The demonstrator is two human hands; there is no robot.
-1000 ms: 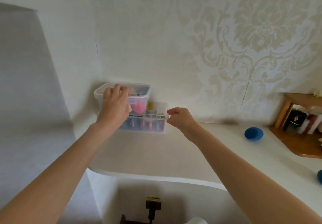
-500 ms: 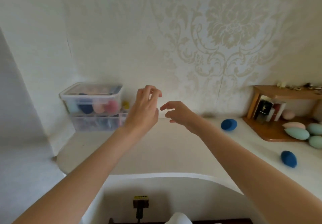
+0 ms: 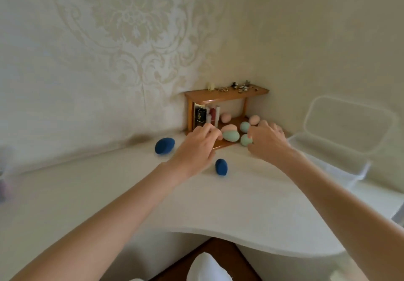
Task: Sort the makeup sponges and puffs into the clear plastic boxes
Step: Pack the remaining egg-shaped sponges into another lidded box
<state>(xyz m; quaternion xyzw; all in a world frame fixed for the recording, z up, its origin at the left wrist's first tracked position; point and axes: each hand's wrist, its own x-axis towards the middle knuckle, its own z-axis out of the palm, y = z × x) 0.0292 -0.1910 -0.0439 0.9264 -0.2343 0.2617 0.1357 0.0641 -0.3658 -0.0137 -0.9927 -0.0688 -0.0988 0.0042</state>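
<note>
Both hands reach toward the small wooden shelf at 12 o'clock: the left hand and the right hand have fingers apart, holding nothing. Mint sponges and pink sponges lie on its lower board, two blue sponges on the white counter at 10 o'clock, and the clear plastic box stands open at 3 o'clock.

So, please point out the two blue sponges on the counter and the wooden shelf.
Left blue sponge (image 3: 164, 146), head view, middle of its rounded body.
Right blue sponge (image 3: 221, 167), head view, middle of its upright body.
Wooden shelf (image 3: 227, 95), head view, bare front part of its top board.
</note>
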